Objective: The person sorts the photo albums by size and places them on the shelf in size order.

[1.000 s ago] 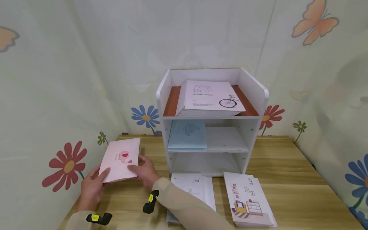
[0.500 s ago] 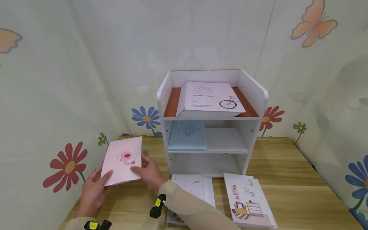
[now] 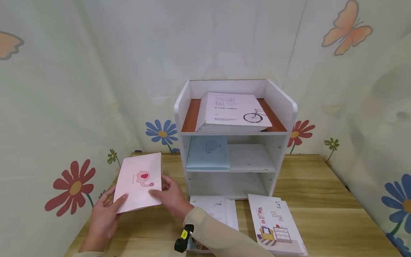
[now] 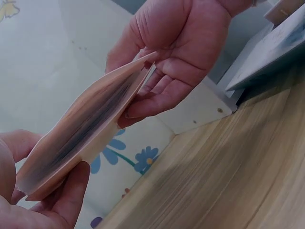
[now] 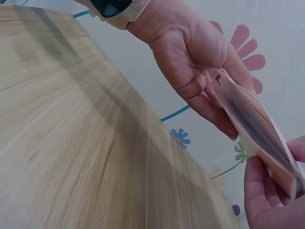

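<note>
Both hands hold a pink notebook [image 3: 138, 182] with a red elephant on its cover, raised above the left part of the table. My left hand [image 3: 104, 217] grips its lower left side, thumb on the cover and fingers underneath. At the right edge my right hand [image 3: 173, 196] pinches it the same way. In the left wrist view the bottom edge of the notebook [image 4: 81, 133] shows bulging pages between the covers. The right wrist view also shows the notebook [image 5: 257, 131] between the two hands, well off the wooden surface.
A white shelf [image 3: 236, 133] stands at the back middle, with a stack of books [image 3: 236, 110] on top. A blue notebook [image 3: 208, 153] lies at left on its middle level. Before it, a left pile of booklets [image 3: 208, 205] and a right pile of booklets [image 3: 276, 225] lie on the table [image 3: 321, 200].
Both hands have carried the pink notebook a little to the right and slightly down in the head view. Their grip looks the same. The shelf and the piles have stayed in place.
</note>
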Demonstrator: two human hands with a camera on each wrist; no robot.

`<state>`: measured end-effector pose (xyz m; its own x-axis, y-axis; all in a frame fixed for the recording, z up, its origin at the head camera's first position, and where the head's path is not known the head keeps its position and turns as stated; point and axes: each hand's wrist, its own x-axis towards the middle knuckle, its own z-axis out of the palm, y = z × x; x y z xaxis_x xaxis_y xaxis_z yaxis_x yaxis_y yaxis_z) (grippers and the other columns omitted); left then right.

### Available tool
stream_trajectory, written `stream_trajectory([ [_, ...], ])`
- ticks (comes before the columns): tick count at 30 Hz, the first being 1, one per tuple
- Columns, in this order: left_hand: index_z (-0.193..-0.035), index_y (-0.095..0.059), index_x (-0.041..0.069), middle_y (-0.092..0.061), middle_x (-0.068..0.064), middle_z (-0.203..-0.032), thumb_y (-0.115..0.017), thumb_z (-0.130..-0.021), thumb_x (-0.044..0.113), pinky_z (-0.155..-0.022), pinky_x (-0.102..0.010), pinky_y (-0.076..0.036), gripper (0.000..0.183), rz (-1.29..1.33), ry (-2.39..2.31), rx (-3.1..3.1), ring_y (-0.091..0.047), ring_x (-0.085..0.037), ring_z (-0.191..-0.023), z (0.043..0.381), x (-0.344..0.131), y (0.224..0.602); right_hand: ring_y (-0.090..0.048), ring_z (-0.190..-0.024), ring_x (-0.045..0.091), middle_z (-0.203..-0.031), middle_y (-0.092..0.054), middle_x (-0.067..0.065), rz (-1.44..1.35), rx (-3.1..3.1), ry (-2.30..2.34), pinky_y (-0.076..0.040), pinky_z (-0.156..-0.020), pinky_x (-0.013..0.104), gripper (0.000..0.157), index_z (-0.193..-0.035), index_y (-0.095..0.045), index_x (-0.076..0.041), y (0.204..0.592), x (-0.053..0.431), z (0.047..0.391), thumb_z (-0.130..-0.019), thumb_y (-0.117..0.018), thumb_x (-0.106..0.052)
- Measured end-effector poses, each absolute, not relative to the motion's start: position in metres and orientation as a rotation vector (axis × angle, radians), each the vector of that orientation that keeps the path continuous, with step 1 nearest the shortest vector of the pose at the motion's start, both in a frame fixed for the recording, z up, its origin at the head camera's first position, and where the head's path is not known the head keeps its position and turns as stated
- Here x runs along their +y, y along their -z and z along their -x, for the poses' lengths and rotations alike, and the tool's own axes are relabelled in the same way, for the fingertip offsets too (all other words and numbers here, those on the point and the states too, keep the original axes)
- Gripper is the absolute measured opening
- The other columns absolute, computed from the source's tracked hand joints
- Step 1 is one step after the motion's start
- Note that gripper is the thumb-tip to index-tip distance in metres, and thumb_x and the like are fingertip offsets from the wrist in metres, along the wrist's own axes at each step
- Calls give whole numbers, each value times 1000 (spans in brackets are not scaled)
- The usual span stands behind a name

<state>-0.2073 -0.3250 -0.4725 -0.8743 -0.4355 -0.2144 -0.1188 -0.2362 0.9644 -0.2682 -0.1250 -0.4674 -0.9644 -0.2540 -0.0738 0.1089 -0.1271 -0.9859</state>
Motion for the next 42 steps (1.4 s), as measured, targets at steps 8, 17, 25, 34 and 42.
stream_trajectory([
  [8,-163,-28,31,-63,22,-106,-79,-90,18,-81,-23,-62,89,-631,2227,-1840,-71,-2,-92,185,-315,463,-67,-77,15,-91,-70,2,267,1902,2216,-62,-71,28,59,-134,-66,-25,463,-111,254,-82,-86,-9],
  [17,-162,-29,32,-59,19,-116,-79,-91,18,-82,-22,-62,88,-577,2201,-1878,-70,-2,-94,165,-306,459,-71,-80,16,-101,-73,3,269,1783,2268,-65,-75,34,50,-130,-67,-20,455,-102,239,-84,-84,-10],
  [25,-161,-34,26,-63,17,-116,-79,-89,15,-82,-27,-63,86,-515,2191,-1822,-71,-6,-94,154,-295,455,-73,-76,19,-96,-71,8,156,1715,2338,-65,-69,37,49,-127,-67,-21,454,-101,234,-82,-86,-12],
  [34,-163,-27,18,-72,17,-105,-71,-95,5,-79,-26,-63,82,-389,2283,-1758,-73,-6,-94,150,-291,454,-71,-73,18,-96,-68,7,205,1762,2344,-65,-66,35,55,-129,-68,-22,450,-93,230,-80,-87,-7],
  [42,-163,-28,21,-74,14,-100,-71,-97,14,-78,-28,-64,80,-471,2352,-1713,-75,-10,-91,151,-289,450,-70,-73,17,-96,-68,7,249,1787,2317,-65,-66,35,54,-129,-69,-23,450,-85,230,-81,-87,-8],
])
